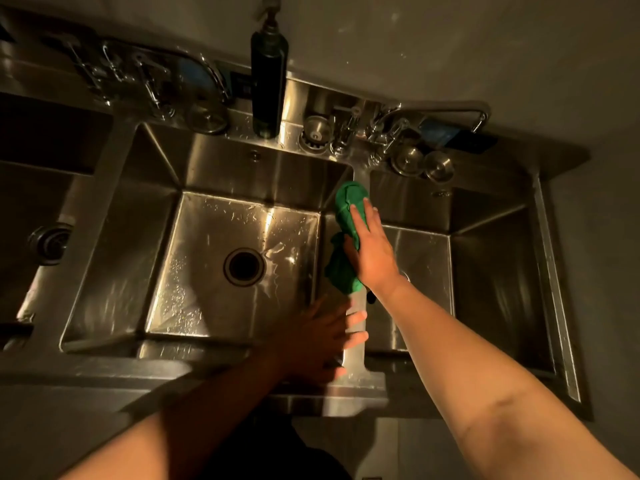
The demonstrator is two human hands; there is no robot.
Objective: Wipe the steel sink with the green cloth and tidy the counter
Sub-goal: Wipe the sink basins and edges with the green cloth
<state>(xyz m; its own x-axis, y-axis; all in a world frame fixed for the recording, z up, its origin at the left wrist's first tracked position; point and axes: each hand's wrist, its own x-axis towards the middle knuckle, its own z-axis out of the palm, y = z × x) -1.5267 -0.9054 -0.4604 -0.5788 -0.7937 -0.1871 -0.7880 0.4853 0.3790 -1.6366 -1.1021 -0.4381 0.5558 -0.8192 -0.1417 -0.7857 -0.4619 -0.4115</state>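
a person is leaning over a steel sink (104, 237) with several basins. the right hand (372, 251) is lying flat, fingers straight, pressing the green cloth (348, 202) onto the divider (356, 362) between the middle and right basins, at two o'clock from the drain (244, 266). the left hand (318, 341) is resting on the divider's near end, fingers spread and holding nothing, at four o'clock from the drain. a dark pump bottle (268, 81) is standing on the back ledge at twelve o'clock.

The cloth (346, 204) is lying on the divider (356, 362) between the middle basin (194, 271) and right basin (485, 271); the pump bottle (268, 81) is standing behind the middle basin.
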